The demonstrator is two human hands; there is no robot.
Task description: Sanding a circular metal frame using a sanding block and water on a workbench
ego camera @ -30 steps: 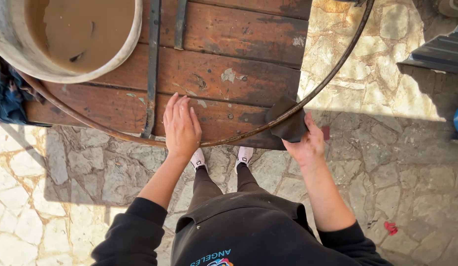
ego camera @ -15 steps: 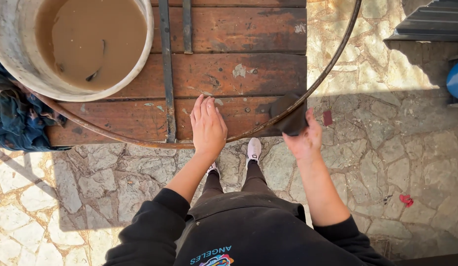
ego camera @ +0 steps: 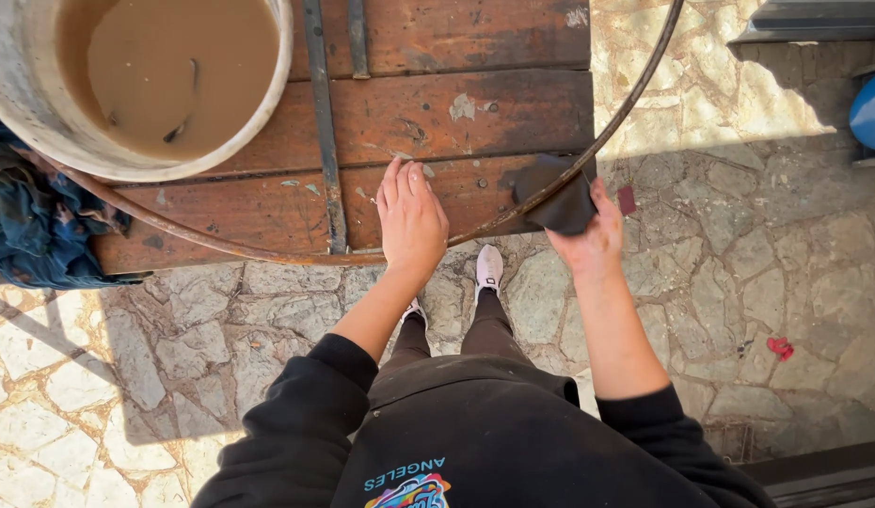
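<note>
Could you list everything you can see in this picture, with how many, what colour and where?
Round wooden tabletop of reddish-brown planks: one, upper middle, paint flaking.
Thin rusty metal hoop: one, curving around the tabletop's edge.
Dark metal straps: two, running across the planks.
White round bucket of muddy brown water: one, top left on the tabletop.
Crumpled blue cloth: one, far left.
Dark grey rag: one, at the hoop, right of centre.
Pale stone paving: underfoot, all around.
Small red scraps: two, on the paving at right.
Blue object: one, right edge, cut off.
White shoes: two, under the table edge.
Left hand: flat on the planks.
Right hand: grip on the rag.
</note>
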